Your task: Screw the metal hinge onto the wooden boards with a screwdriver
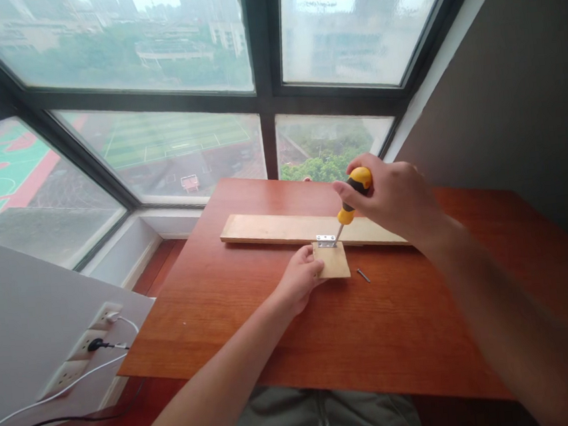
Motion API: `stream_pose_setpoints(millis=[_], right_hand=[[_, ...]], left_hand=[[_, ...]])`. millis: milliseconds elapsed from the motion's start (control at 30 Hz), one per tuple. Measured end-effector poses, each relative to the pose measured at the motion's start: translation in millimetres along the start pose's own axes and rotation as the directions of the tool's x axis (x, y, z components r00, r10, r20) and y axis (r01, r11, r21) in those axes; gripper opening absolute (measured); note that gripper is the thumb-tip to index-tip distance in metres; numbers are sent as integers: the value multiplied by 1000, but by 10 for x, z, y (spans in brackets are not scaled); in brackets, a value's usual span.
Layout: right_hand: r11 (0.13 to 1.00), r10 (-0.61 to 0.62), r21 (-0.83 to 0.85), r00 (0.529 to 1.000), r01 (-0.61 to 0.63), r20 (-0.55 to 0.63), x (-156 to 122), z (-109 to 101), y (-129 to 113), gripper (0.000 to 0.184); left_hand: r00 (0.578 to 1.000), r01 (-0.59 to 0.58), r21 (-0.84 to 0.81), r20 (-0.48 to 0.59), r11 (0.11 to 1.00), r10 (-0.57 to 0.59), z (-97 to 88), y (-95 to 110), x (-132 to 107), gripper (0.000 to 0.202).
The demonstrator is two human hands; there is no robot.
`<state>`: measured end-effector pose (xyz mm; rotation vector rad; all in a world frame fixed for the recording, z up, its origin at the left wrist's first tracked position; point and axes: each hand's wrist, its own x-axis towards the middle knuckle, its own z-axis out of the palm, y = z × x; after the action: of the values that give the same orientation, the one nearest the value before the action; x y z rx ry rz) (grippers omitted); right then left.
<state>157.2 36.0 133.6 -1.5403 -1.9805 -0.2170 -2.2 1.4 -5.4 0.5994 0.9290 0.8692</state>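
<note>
Right hand (pixel 396 199) is wrapping closed around the yellow-and-black screwdriver (pixel 352 201) handle, its tip angling down onto the small metal hinge (pixel 325 240). Left hand (pixel 300 280) is pressing fingers against the left edge of the small wood block (pixel 333 262), pinning it flat where the hinge is bridging it to the long wooden board (pixel 275 228). All of this is sitting mid-table on the reddish wooden table (pixel 375 325), with a loose screw (pixel 363 275) lying just right of the block.

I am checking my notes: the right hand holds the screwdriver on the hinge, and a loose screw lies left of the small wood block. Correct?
No: the head view shows the loose screw right of the small wood block. The rest is correct.
</note>
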Motion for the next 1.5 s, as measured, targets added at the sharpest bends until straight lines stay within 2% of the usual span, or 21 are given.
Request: stream_pose_setpoints(millis=[67, 100, 267, 333, 400, 567, 633, 800, 1000, 1100, 1233, 1500], right_hand=[[985, 28, -173, 998, -18, 58, 33, -136, 16, 36], [980, 20, -198, 994, 2, 106, 46, -197, 30, 36], [993, -81, -59, 937, 107, 339, 52, -420, 140, 30], [991, -126, 16, 912, 130, 390, 41, -459, 163, 26], [989, -145, 62, 910, 131, 390, 31, -463, 155, 15], [997, -75, 5, 947, 77, 314, 18, -397, 71, 16], [996, -85, -6, 944, 92, 318, 12, -389, 50, 14], [990, -141, 24, 931, 141, 337, 11, -432, 31, 29], [997, -58, -31, 918, 76, 392, 46, -449, 28, 21], [990, -134, 7, 909, 143, 395, 34, -451, 54, 18], [979, -196, 31, 901, 200, 386, -4, -479, 76, 35], [984, -70, -126, 921, 128, 382, -9, -452, 49, 26]], left_hand=[[1000, -2, 2, 2, 1000, 2, -1, 0, -2, 32], [1000, -4, 3, 0, 1000, 4, -2, 1, -3, 32], [1000, -2, 12, -2, 1000, 2, -5, 6, -6, 33], [1000, -2, 14, 0, 1000, 2, -1, 8, -9, 34], [1000, -6, 12, 2, 1000, 6, 4, 9, -13, 33], [1000, -15, 7, 0, 1000, 15, 10, 9, -14, 33], [1000, -13, 8, -9, 1000, 13, 9, 11, -12, 34], [1000, -10, 3, -19, 1000, 10, 9, 16, -16, 35], [1000, -13, -2, -20, 1000, 12, 17, 20, -27, 36], [1000, -11, 0, -25, 1000, 11, 18, 20, -26, 39], [999, -12, 5, -41, 1000, 12, 26, 31, -30, 44], [996, -38, 72, -82, 997, 44, 46, 20, -40, 44]])
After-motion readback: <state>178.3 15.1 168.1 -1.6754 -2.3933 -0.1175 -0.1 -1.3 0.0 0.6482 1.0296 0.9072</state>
